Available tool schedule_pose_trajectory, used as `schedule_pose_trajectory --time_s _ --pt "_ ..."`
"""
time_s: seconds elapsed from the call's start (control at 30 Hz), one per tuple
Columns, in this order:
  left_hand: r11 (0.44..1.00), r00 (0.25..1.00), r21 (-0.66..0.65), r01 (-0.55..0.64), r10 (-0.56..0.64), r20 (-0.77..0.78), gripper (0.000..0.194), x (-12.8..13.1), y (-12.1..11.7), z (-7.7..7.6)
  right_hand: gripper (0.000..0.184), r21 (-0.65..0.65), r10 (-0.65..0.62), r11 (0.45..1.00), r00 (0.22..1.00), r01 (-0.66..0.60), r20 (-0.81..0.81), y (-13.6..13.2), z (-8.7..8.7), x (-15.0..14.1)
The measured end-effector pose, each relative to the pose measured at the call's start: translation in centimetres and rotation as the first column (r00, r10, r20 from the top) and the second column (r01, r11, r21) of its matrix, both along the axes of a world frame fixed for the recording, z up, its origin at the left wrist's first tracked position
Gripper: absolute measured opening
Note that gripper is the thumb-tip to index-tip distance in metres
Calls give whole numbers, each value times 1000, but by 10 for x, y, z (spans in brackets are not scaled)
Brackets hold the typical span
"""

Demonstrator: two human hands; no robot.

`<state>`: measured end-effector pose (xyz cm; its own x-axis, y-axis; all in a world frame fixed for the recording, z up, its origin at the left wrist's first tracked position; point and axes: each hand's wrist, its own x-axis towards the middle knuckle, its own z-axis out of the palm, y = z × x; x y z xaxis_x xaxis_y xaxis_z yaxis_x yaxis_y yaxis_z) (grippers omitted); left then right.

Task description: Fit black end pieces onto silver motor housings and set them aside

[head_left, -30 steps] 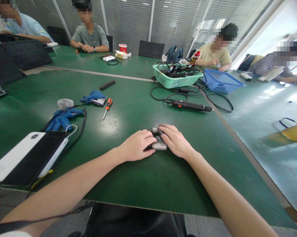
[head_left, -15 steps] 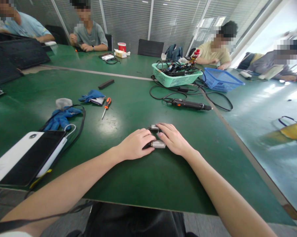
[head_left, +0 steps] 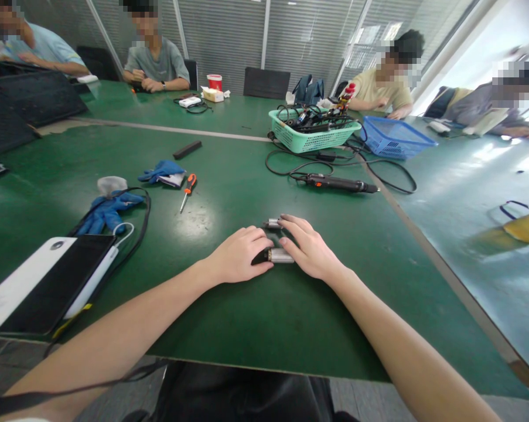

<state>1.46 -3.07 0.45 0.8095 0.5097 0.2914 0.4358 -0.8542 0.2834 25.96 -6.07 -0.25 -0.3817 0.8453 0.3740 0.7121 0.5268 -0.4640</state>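
Observation:
My left hand (head_left: 240, 255) is closed around the black end of a silver metal cylinder (head_left: 280, 256), lying level at the table surface. The cylinder's bright barrel points right, and its far end passes behind my right hand. My right hand (head_left: 311, 249) lies low over the table with fingers stretched out and the thumb apart. Its fingertips touch or nearly touch the right end of a smaller silver cylinder (head_left: 272, 223), just beyond the first one. The palm side of both hands is hidden.
Ahead right lies a black electric screwdriver (head_left: 341, 183) with its cord. Behind it stand a green basket (head_left: 310, 142) of tools and a blue basket (head_left: 393, 140). To the left are an orange-handled screwdriver (head_left: 188, 190), blue gloves (head_left: 110, 211) and a tablet-like device (head_left: 55, 281). Several people sit around.
My right hand has shifted slightly left and now covers the right end of the larger silver cylinder. The left hand keeps its hold. The camera view has moved a little.

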Motion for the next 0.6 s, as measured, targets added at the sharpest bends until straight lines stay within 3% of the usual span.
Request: schedule_pose_trajectory --time_s 0.37,0.6 --pt "1000 1000 -9 9 -9 -6 34 2 -1 1 48 -55 11 998 1000 -11 -1 4 -5 4" --pt "1000 1000 0 10 -10 -7 34 1 -1 -1 37 14 -46 999 998 47 -52 3 -1 3"
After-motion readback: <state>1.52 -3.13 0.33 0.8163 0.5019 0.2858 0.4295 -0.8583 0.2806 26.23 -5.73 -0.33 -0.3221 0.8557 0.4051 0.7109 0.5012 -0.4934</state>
